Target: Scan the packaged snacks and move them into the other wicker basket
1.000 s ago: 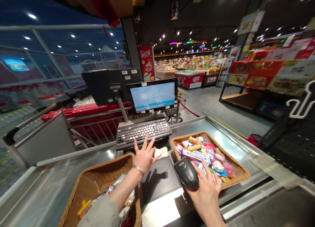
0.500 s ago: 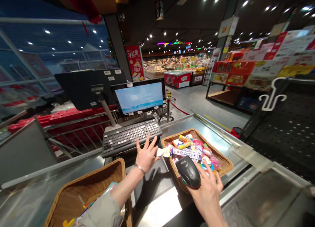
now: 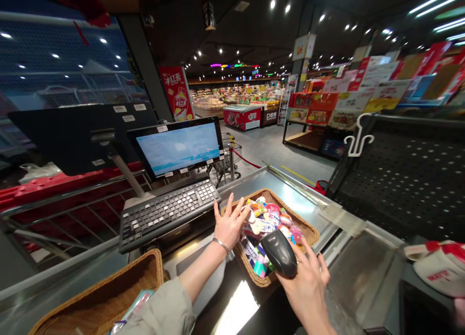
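Observation:
My left hand hovers over the near-left rim of a wicker basket full of bright sweets and small packets. Its fingers are fanned out, and thumb and forefinger pinch a small pale packet just above the sweets. My right hand is closed around a black barcode scanner, held over the basket's near edge with its head pointing toward the sweets. A thin bracelet is on my left wrist.
A second wicker basket with a few items sits at the lower left on the steel checkout counter. Behind stand a black keyboard, a lit till screen and a rear display. A white and red bag lies at the far right.
My left hand has carried the pale packet rightward from in front of the keyboard to over the right basket. The scanner hand stayed near the basket's front edge. My view swung right.

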A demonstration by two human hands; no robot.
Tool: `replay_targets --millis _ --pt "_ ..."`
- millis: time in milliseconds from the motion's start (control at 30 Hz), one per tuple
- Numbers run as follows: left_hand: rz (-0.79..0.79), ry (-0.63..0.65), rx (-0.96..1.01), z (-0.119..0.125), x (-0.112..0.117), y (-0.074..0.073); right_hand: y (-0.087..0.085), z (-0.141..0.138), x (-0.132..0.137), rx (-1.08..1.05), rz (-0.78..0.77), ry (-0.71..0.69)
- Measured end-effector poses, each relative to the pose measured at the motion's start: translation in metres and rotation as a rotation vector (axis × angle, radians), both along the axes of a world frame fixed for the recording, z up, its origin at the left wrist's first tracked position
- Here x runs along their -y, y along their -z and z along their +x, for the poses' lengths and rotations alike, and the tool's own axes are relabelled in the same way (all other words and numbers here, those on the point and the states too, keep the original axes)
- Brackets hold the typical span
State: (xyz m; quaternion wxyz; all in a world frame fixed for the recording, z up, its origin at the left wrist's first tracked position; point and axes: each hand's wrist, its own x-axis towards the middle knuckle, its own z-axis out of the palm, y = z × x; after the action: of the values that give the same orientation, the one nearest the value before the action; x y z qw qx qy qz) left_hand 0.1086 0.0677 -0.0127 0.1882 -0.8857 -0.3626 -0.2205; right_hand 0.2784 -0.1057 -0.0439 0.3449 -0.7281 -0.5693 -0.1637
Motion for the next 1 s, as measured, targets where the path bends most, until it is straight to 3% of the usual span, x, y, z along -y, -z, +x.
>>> replay_targets --millis 100,200,500,1000 --pt "-0.025 -0.035 0.027 0.011 -0.001 0.0 0.001 0.003 0.0 -0.002 0.001 0.015" --pt "-0.029 -0.053 0.036 0.004 -0.001 -0.002 0.0 0.002 -0.003 -0.005 -0.002 0.008" --pt "-0.046 -0.209 0.037 -0.057 0.017 -0.007 -0.003 -0.02 -0.023 0.002 0.026 -0.083" --pt "-0.119 -0.46 0.057 -0.158 0.086 -0.008 -0.016 -0.08 -0.034 -0.065 -0.006 -0.361"
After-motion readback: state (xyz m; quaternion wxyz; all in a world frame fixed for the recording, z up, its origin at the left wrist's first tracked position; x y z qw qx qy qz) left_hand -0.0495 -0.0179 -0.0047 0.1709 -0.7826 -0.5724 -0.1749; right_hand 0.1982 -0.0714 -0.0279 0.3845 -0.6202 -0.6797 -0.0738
